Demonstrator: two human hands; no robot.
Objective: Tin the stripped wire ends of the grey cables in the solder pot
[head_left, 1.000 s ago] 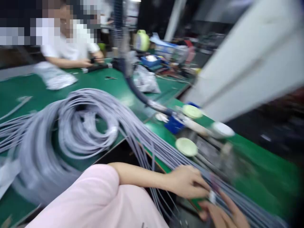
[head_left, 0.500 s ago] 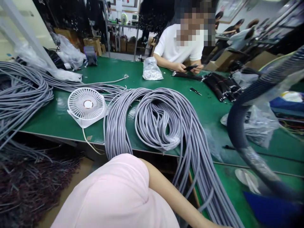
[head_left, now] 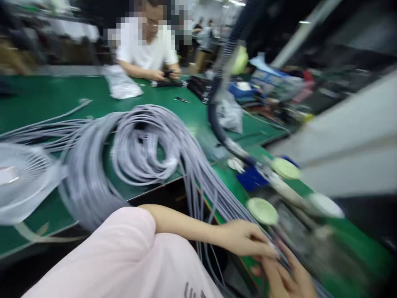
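A big coil of grey cables (head_left: 139, 145) lies on the green table (head_left: 37, 99), and a bundle of its strands runs down to the lower right. My left hand (head_left: 245, 239), reaching out of a pink sleeve, has its fingers curled over these strands near the table's front edge. My right hand (head_left: 285, 277) sits just below it at the bottom of the view, with its fingers pressed up against the same strands. The picture is smeared by motion, so the fingertips are unclear.
A white desk fan (head_left: 21, 182) stands at the left. A co-worker in a white shirt (head_left: 145, 49) handles black parts across the table, beside a plastic bag (head_left: 122, 87). A dark flexible hose (head_left: 217, 116), pale green discs (head_left: 262, 210), a blue box (head_left: 251, 178) and a white panel (head_left: 350, 145) fill the right.
The view swung left to the fan and coil, then back right. Both hands are in view again on the cable strands, much as a second ago.
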